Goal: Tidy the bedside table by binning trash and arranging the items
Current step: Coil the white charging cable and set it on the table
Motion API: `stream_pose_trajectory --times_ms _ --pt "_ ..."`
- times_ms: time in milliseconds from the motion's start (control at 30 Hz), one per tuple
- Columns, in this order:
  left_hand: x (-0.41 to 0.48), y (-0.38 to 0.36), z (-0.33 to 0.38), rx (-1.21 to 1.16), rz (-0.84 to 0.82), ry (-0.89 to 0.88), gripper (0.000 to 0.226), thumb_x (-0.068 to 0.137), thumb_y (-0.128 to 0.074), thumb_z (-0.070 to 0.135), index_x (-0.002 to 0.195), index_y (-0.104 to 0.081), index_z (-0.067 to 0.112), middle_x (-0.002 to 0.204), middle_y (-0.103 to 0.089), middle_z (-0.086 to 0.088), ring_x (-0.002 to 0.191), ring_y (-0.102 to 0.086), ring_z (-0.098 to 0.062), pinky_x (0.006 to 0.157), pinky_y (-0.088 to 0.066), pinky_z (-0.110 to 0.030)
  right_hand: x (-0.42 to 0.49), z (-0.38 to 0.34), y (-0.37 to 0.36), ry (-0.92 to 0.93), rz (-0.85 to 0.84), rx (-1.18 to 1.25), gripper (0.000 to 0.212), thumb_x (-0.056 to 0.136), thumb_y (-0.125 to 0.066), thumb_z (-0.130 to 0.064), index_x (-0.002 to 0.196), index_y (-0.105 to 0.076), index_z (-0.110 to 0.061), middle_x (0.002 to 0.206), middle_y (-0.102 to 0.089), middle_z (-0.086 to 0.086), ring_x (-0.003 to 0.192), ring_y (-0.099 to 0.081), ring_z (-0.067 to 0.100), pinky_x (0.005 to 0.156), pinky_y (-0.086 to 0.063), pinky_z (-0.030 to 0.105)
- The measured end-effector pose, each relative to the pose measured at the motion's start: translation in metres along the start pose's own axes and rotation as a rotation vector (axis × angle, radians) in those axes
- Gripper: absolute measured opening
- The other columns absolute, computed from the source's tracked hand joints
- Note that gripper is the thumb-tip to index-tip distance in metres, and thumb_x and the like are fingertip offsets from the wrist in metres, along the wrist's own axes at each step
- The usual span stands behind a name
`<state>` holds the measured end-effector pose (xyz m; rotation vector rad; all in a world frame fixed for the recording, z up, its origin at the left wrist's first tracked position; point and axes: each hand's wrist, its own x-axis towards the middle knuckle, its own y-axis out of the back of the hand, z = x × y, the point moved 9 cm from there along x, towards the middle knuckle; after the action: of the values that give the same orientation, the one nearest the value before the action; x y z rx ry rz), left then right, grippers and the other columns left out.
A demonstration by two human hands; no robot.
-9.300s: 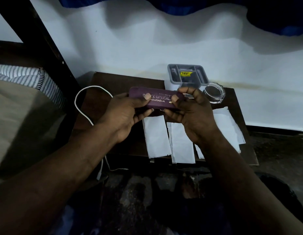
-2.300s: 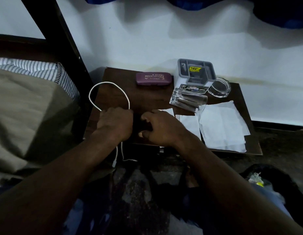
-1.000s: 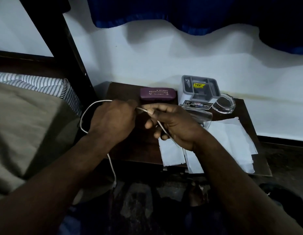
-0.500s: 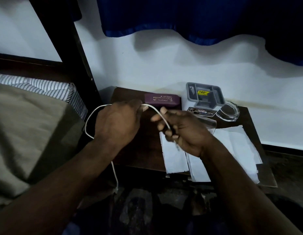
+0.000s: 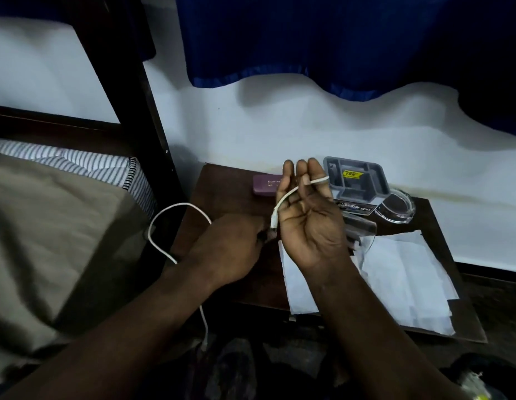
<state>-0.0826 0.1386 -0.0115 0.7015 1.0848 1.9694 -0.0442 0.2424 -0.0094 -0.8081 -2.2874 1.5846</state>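
Cable (image 5: 180,203) (white) is draped across the upright, near-straight fingers of the right hand (image 5: 308,223), raised over the bedside table (image 5: 222,192); its end is pinched by the left hand (image 5: 230,249) just below. Purple case (image 5: 265,184) and grey tray (image 5: 354,180) are noted behind.

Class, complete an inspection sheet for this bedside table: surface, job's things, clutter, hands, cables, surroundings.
Surface: dark wooden table, against the wall.
Job's things: purple case, grey tray and clear lid at the back.
Clutter: white papers and a clear packet at the right.
Hands: left hand pinches one end of the cable; right hand, palm up, carries the cable across its fingers.
Cables: white cable loops off the table's left edge.
Surroundings: bed at left, blue curtain above.
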Motion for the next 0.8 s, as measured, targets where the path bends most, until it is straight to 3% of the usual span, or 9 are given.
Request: stream_pose_trajectory --times_ms 67,133,233,400,467,533,667,733,800 --pt "-0.002 -0.004 0.004 0.038 -0.047 -0.049 0.018 0.095 -0.055 0.025 0.104 -0.07 0.022 0.102 -0.071 -0.006 0.098 -0.065 -0.027 0.084 -0.05 -0.038 0.005 -0.005 0.002 0.107 0.031 -0.147 0.028 0.094 -0.048 0.012 0.104 -0.068 -0.004 0.101 -0.076 0.009 0.115 -0.068 0.03 0.109 -0.051 0.033" --pt "-0.004 -0.005 0.006 0.121 -0.067 -0.085 0.026 0.095 -0.052 0.033 0.111 -0.07 0.024 0.106 -0.069 -0.002 0.101 -0.063 -0.024 0.087 -0.05 -0.039 0.006 -0.006 0.003 0.193 0.057 -0.31 0.028 0.098 -0.046 0.015 0.103 -0.067 -0.002 0.103 -0.074 0.012 0.113 -0.064 0.032 0.122 -0.038 0.042" --pt "-0.005 0.007 0.007 0.205 -0.021 -0.136 0.029 0.093 -0.049 0.039 0.103 -0.071 0.023 0.101 -0.067 -0.001 0.095 -0.063 -0.025 0.079 -0.05 -0.035 0.005 0.0 0.001 0.251 0.076 -0.554 0.025 0.096 -0.051 0.016 0.101 -0.069 0.0 0.107 -0.071 0.02 0.105 -0.063 0.032 0.122 -0.034 0.044" --pt "-0.005 0.008 0.005 0.156 -0.073 -0.166 0.026 0.097 -0.052 0.044 0.097 -0.069 0.026 0.091 -0.064 0.0 0.091 -0.063 -0.023 0.073 -0.048 -0.032 0.009 -0.004 0.009 0.092 0.058 -0.112 0.026 0.099 -0.043 0.011 0.095 -0.063 -0.005 0.113 -0.072 0.01 0.138 -0.055 0.039 0.118 -0.041 0.039" --pt "-0.004 0.015 0.003 0.158 -0.005 -0.145 0.027 0.098 -0.047 0.048 0.105 -0.069 0.034 0.095 -0.063 0.004 0.093 -0.063 -0.019 0.076 -0.05 -0.033 0.011 -0.008 0.013 0.081 0.08 -0.172 0.025 0.097 -0.047 0.01 0.095 -0.067 -0.005 0.108 -0.075 0.009 0.137 -0.057 0.038 0.117 -0.042 0.04" --pt "-0.001 0.031 0.002 0.151 0.108 -0.142 0.025 0.096 -0.05 0.049 0.105 -0.069 0.037 0.097 -0.063 0.008 0.092 -0.063 -0.016 0.073 -0.05 -0.03 0.011 -0.007 0.016 0.093 0.094 -0.403 0.026 0.1 -0.046 0.011 0.102 -0.068 -0.003 0.11 -0.075 0.013 0.129 -0.062 0.035 0.116 -0.045 0.041" --pt "0.0 0.056 0.005 0.127 0.21 -0.201 0.018 0.087 -0.058 0.042 0.095 -0.071 0.032 0.089 -0.062 0.011 0.083 -0.065 -0.018 0.065 -0.048 -0.028 0.003 0.014 0.018 0.025 0.044 -0.988 0.029 0.102 -0.05 0.008 0.104 -0.075 -0.006 0.106 -0.077 0.015 0.105 -0.071 0.028 0.092 -0.057 0.039" --pt "0.0 0.064 -0.002 0.042 0.237 -0.196 0.01 0.086 -0.071 0.032 0.096 -0.07 0.031 0.091 -0.063 0.013 0.085 -0.065 -0.014 0.071 -0.052 -0.03 -0.003 0.025 0.021 -0.07 0.041 -1.075 0.023 0.104 -0.054 -0.003 0.09 -0.071 -0.006 0.087 -0.072 0.014 0.083 -0.066 0.025 0.074 -0.052 0.035" --pt "0.002 0.071 -0.015 -0.073 0.267 -0.14 0.014 0.084 -0.077 0.023 0.093 -0.071 0.031 0.09 -0.066 0.015 0.087 -0.064 -0.006 0.077 -0.053 -0.031 -0.008 0.035 0.021 -0.174 0.036 -1.069 0.028 0.108 -0.053 -0.023 0.091 -0.066 -0.006 0.079 -0.067 0.011 0.068 -0.06 0.021 0.064 -0.045 0.031"
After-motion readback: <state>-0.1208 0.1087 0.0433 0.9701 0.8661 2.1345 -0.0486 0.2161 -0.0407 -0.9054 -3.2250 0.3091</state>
